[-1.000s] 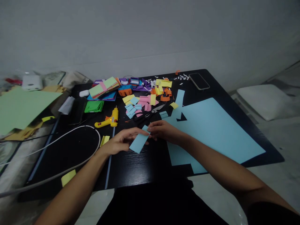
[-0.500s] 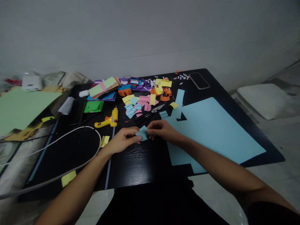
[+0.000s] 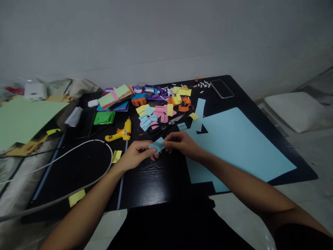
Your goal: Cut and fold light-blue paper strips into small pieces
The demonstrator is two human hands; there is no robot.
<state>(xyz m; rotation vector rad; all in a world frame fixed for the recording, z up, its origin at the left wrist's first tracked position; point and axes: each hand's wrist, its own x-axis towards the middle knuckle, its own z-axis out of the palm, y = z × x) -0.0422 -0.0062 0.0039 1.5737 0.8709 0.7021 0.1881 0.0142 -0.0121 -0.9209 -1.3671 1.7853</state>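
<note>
A small piece of light blue paper (image 3: 157, 145) is held above the black table (image 3: 148, 184). My left hand (image 3: 139, 152) pinches its left side, thumb on top. At its right corner are the closed fingertips of my right hand (image 3: 180, 143), gripping the edge. Just beyond the hands lie scissors (image 3: 173, 121), partly over a heap of folded blue pieces (image 3: 147, 121) and pink pieces (image 3: 161, 113). Under my right forearm spreads a large light blue sheet (image 3: 234, 146) with cut-outs along its left side.
A yellow glue gun (image 3: 122, 131) lies left of my hands, near a looping white cable (image 3: 110, 163). Paper stacks (image 3: 117, 97) and a green bundle (image 3: 104, 118) sit behind it. At the back right is a phone (image 3: 222, 89) beside white scraps (image 3: 204, 84).
The small blue paper has turned in my fingers and now looks flatter, its upper corner shifted slightly right and up. Both hands stay almost in place.
</note>
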